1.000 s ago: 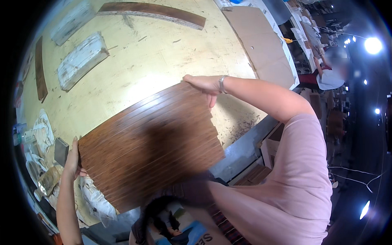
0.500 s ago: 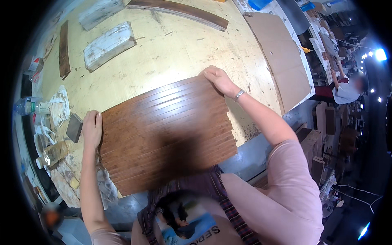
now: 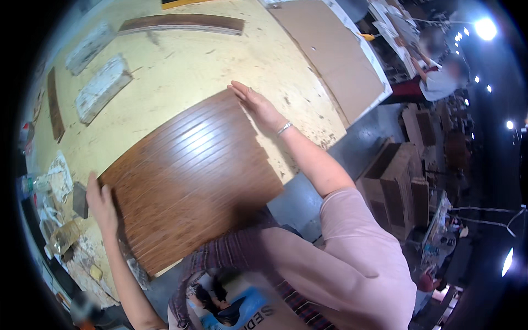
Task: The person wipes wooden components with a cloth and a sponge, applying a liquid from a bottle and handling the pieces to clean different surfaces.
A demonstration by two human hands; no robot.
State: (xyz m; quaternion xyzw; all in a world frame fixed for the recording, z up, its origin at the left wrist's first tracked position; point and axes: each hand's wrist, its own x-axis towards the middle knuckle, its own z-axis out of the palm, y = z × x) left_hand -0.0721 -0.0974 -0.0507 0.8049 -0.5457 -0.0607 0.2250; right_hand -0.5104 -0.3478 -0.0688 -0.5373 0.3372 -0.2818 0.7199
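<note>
While spanning the brown slatted panel (image 3: 192, 176) end to end, reaching out wide! Panel approx. 9 o'clock of centre, partly over the pale table (image 3: 181, 66), partly past its near edge. Now to the grip: left hand (image 3: 103, 206) betw. 8 & 9 o'clock, w/ fingers pointing up along the panel's left edge; right hand (image 3: 259, 107) at 12, w/ fingers stretched out at the far corner. Touching at both ends, by the looks; pinching from below or not, can't tell, w/ undersides hidden. Progress? Prob. done: slats laid side by side as one sheet, w/ no wide gaps seen. Not evened up: stepped right edge, approx. 3 o'clock of the panel. Not in the sheet: one curved strip (image 3: 181, 23) at 11, plus a short strip (image 3: 55, 107) betw. 9 & 10, well apart. Also nearby: grey block (image 3: 80, 199), just beside left hand.
</note>
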